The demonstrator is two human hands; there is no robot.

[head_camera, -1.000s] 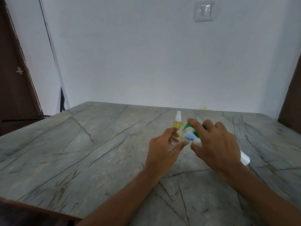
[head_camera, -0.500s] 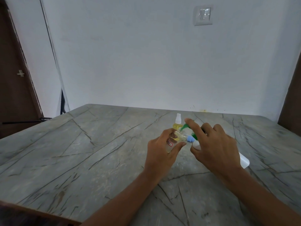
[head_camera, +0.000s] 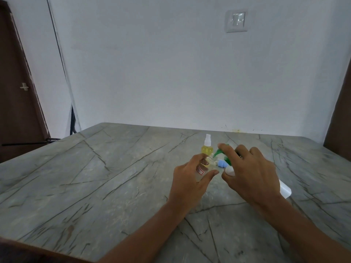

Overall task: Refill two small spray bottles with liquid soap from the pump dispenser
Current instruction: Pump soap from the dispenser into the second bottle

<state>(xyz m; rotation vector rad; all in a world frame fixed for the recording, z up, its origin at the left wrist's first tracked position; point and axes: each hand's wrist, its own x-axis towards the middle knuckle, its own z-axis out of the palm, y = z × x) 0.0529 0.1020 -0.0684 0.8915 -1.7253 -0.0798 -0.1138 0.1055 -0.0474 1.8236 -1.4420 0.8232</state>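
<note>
My left hand (head_camera: pixel 191 177) grips a small clear spray bottle (head_camera: pixel 204 167) with a red-edged label, tilted, its cap off and its open threaded neck toward the right. My right hand (head_camera: pixel 248 175) holds the white pump dispenser (head_camera: pixel 284 189), tipped sideways; my index finger lies along its green pump head (head_camera: pixel 218 151). The green nozzle tip sits at the small bottle's open neck. A second small spray bottle (head_camera: pixel 207 146) with yellow liquid and a white sprayer stands upright just behind. A blue cap (head_camera: pixel 221 163) lies on the table between my hands.
The grey marble table (head_camera: pixel 114 177) reaches to a white wall. A dark door (head_camera: pixel 17 92) stands at the left and a dark panel (head_camera: pixel 340 120) at the right. A light switch (head_camera: pixel 236 20) is on the wall.
Both hands and the bottles stay in nearly the same pose. Only the camera view has shifted slightly.
</note>
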